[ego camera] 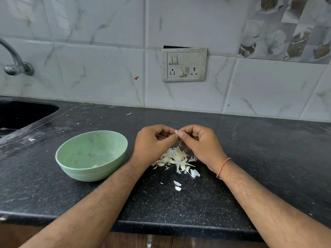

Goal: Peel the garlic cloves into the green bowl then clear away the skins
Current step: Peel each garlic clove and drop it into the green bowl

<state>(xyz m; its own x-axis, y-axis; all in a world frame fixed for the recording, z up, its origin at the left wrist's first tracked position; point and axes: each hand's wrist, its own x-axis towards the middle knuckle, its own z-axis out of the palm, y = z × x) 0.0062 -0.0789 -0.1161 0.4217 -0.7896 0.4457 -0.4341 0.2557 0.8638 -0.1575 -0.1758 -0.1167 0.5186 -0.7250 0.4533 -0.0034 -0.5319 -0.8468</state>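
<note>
Above the skins (174, 159): garlic clove (176, 131), pinched by left hand (152, 140) and right hand (200, 142).
Left on table (250, 158): green bowl (91, 155).

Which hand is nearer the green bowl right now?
Left. The left hand is just right of the green bowl, its forearm passing close by the rim. The right hand is farther right, beyond the garlic clove both hands pinch.

Left hand (154, 140), right hand (198, 140) — fingers curled, fingertips meeting.
</note>
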